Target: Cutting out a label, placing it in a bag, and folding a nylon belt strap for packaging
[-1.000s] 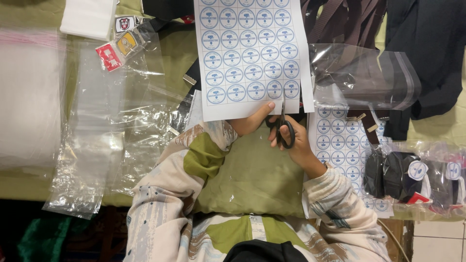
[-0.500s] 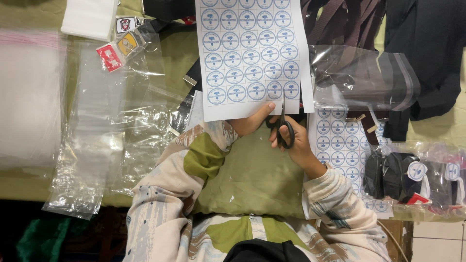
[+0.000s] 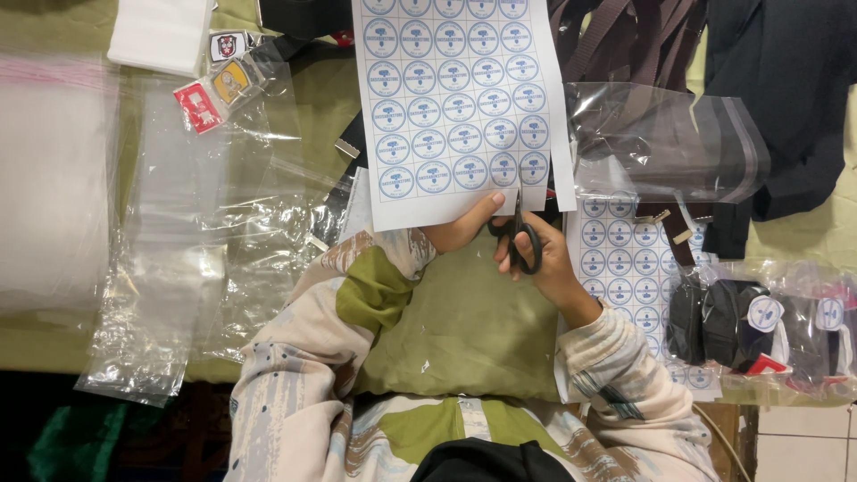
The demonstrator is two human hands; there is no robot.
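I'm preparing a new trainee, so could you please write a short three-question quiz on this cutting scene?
1. True or false: the right hand holds black scissors.
2. What does the left hand grip?
A. a clear bag
B. the sheet of round blue stickers
C. a strap
3. Where do the scissors cut into the sheet?

Key:
1. True.
2. B.
3. At its bottom edge, near the right side.
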